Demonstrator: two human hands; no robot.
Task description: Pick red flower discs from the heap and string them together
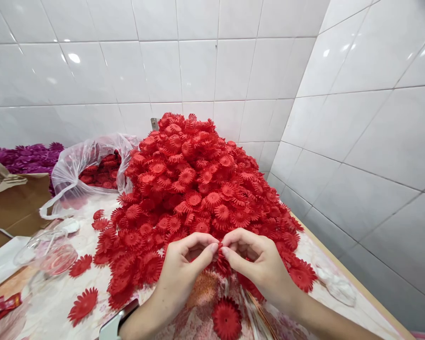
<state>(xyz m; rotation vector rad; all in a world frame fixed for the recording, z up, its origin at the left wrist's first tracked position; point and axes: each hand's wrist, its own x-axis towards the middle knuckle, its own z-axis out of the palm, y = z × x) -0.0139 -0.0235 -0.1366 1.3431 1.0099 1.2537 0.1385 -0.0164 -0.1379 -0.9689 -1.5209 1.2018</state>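
A big heap of red fabric flower petals (194,184) is piled against the tiled wall corner on a table with a flowered cloth (56,311). In front of the heap my left hand (182,274) and my right hand (260,264) meet fingertip to fingertip, both pinched on one small stack of red petals (221,262) held between them. Loose red petals (226,318) lie flat on the cloth just below my hands and to the left (83,304).
A clear plastic bag (88,165) with more red petals sits left of the heap. Purple petals (24,158) lie behind a cardboard box (14,198). A clear glass bowl (47,250) stands at the left. The table edge (354,283) runs along the right wall.
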